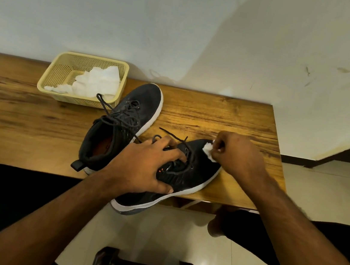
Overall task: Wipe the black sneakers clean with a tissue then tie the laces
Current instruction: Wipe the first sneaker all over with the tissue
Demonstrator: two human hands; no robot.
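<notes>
The left hand point(142, 166) grips the near sneaker point(188, 174) at the tabletop point(217, 115) edge — heel overhanging. The right hand point(237, 156) pinches a tissue point(208, 150) against its toe; the other sneaker point(126, 123) lies beside.

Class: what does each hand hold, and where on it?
Right hand pinches a crumpled tissue at its upper end. Left hand grips the near sneaker across its laced middle.

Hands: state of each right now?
Left hand: grips the near sneaker, fingers curled over the laces.
Right hand: pinches a tissue wad against that sneaker's toe.
</notes>
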